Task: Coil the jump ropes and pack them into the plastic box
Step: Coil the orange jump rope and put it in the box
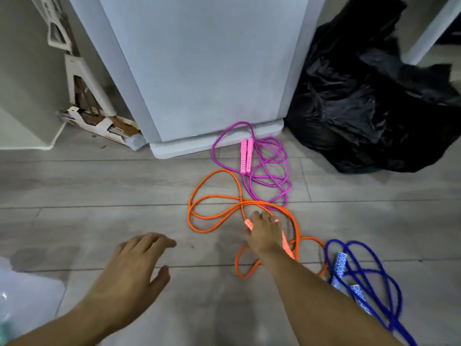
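Observation:
Three jump ropes lie loose on the grey floor. The orange rope (214,211) sprawls in the middle. My right hand (264,233) lies over its two orange-and-white handles (287,243), fingers curled down onto them. Behind it, against the white cabinet, the magenta rope (272,176) lies with its pink handles (245,156) side by side. The blue rope (369,273) with blue-and-white handles (340,264) is at the right, beside my right forearm. My left hand (134,268) hovers above the floor, fingers spread, holding nothing. A translucent plastic edge (22,295) shows at the bottom left.
A tall white cabinet (199,71) stands straight ahead. A full black rubbish bag (369,101) sits to its right. Torn cardboard packaging (99,123) leans in the left corner. Bare floor stretches to the left of the ropes.

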Tool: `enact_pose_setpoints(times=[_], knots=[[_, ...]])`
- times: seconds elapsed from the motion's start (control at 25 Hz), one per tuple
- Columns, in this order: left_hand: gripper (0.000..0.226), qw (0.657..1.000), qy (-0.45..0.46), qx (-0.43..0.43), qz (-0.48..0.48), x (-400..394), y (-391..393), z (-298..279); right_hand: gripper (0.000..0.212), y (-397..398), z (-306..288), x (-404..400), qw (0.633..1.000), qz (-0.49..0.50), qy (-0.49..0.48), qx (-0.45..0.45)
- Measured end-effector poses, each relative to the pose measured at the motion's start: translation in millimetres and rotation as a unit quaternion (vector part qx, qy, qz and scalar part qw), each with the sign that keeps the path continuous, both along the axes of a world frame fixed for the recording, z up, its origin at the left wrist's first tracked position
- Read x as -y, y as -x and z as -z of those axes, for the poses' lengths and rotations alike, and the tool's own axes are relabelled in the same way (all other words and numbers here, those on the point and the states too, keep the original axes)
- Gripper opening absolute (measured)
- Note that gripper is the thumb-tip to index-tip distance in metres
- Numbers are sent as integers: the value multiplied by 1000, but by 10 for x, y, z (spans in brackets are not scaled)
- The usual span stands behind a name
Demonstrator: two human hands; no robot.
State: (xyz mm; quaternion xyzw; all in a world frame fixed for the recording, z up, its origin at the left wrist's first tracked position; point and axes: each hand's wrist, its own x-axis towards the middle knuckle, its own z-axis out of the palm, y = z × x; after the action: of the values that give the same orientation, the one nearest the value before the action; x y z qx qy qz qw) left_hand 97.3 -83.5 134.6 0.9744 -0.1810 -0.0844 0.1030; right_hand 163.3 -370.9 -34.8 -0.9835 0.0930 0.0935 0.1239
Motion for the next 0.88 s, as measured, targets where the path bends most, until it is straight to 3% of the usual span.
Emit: enact_pose_setpoints(times=[0.24,0.4,0.52,0.64,0.76,0.88], knots=[[46,999,-6,-19,-40,-200,-62,12,34,-3,276,-152,991,-43,44,-115],[49,999,-11,-25,-39,-191,-2,-46,25,167,191,-320,959,-167,-88,-213],[51,998,-20,-43,-29,-193,2,-17,18,286,101,-650,934,-190,-159,-257],[35,996,-13,-84,-37,-306,25,65,9,347,-22,-990,919,-202,-228,-252],[40,992,-18,-118,-42,-400,55,72,13,272,-437,-1104,910,-227,-217,-272],[53,989,7,-142,-35,-389,27,-55,24,193,-1218,-1119,866,-280,-230,-345]])
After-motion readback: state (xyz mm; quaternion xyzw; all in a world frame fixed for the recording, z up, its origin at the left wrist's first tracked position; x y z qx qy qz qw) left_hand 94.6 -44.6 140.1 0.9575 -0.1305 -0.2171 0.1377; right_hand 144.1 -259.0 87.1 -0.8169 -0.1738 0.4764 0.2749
